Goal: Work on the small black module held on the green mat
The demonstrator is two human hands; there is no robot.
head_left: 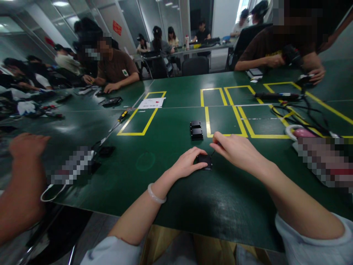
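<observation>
My left hand (190,162) pinches a small flat black part (204,162) between thumb and fingers, down at the green table top. Fingers cover its left side. Over its upper right corner, my right hand (231,145) is closed in a pinch on a thin dark rod-like tool (212,153), whose lower end meets the part's edge; its upper end is hidden in the fingers, so I cannot tell its kind. Just beyond my hands, several similar black blocks (196,131) lie close together on the table.
Yellow tape outlines (226,135) mark the green table (171,195). A yellow-black screwdriver (122,116) and a white paper (151,103) lie left of centre. Cables (300,114) and a pink roll (305,132) are at right. Another person's arm (23,184) reaches in at left; co-workers sit opposite.
</observation>
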